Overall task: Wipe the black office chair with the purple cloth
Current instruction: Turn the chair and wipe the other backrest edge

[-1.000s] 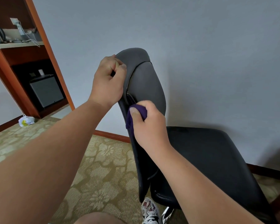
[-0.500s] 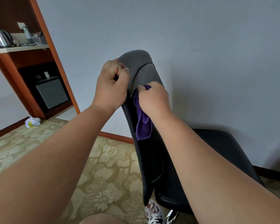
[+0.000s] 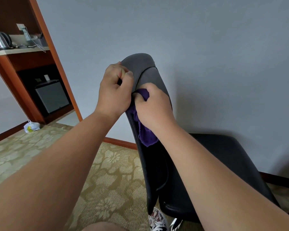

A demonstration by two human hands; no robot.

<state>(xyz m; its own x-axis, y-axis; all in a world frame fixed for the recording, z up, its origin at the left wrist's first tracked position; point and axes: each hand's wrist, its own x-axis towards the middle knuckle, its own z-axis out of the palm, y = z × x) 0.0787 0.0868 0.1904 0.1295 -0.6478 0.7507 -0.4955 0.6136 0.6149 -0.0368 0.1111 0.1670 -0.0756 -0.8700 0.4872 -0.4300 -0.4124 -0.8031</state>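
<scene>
Chair: our black office chair (image 3: 158,177) stands on the patterned carpet (image 3: 107,172) close to the grey wall (image 3: 207,47). Its backrest (image 3: 154,77) is edge-on to us and its seat (image 3: 228,152) runs off to the right.
Left hand: our left hand (image 3: 114,90) curls tightly round the upper edge of the backrest and braces it.
Right hand: our right hand (image 3: 154,109) is closed round the bunched purple cloth (image 3: 147,135). It presses the cloth against the backrest edge, right beside the left hand.
Cloth: it is soft, light and limp. A loose tail hangs below our fist, against the backrest.
Handling: we judge the chair fairly heavy and stiff, but likely to swivel or roll when rubbed, so the top edge is the sensible place to hold it. The smooth covering looks slick, so the cloth should glide.
Grip advice: we think a wadded cloth held in the palm gives firmer pressure than a flat one.
Risk: the dangling tail could snag in the backrest seam.
Background: a kettle (image 3: 1,40) sits on a wooden shelf (image 3: 22,50), and a plastic bag (image 3: 31,127) lies on the floor.
</scene>
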